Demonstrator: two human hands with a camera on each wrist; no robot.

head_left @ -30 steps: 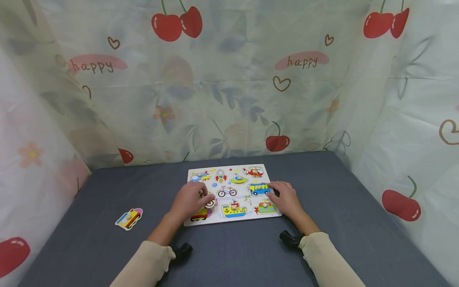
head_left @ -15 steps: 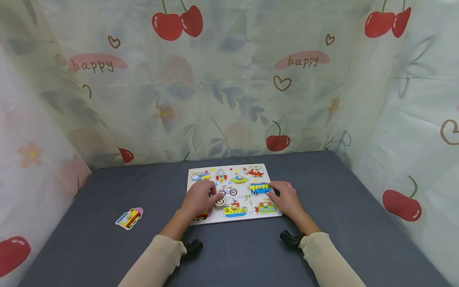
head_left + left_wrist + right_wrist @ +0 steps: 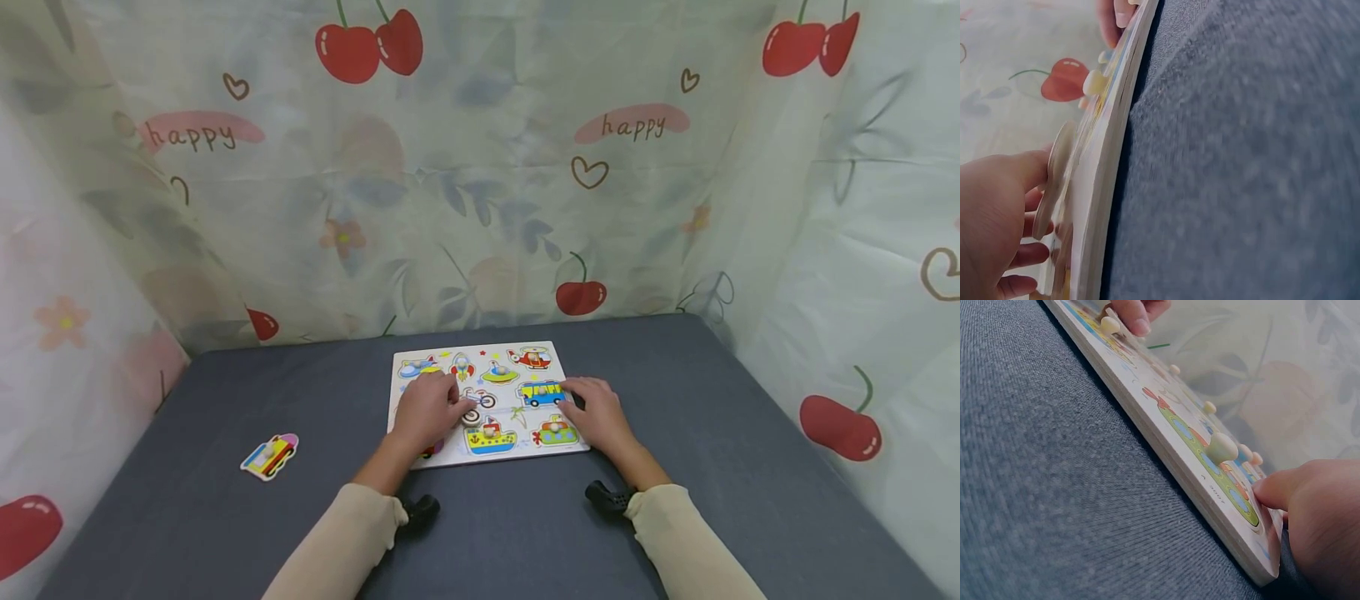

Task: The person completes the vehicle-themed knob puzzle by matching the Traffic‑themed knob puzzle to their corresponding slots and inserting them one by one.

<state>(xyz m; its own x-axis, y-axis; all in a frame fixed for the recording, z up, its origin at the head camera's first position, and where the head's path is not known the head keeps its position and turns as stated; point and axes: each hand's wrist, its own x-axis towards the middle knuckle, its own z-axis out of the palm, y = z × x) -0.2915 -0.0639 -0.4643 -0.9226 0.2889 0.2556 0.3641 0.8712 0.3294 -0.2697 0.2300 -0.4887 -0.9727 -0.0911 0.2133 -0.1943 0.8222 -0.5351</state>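
Observation:
A white wooden puzzle board with knobbed vehicle pieces lies on the table. My left hand pinches a wooden puzzle piece just above it; a wheel shows on the piece in the head view, the rest hidden by the hand. The piece stands tilted over the board in the left wrist view. Beside it is the bicycle picture on the board, with no knob. My right hand holds the board's right edge, the thumb on top near the bus piece and the green submarine piece.
A loose train-like puzzle piece lies on the dark grey table, left of the board. The boat piece sits in front of the bicycle picture. A patterned curtain hangs around the back and sides.
My left hand has moved right across the board with the piece, from its left side to the bicycle picture. My right hand and the loose piece have stayed in place.

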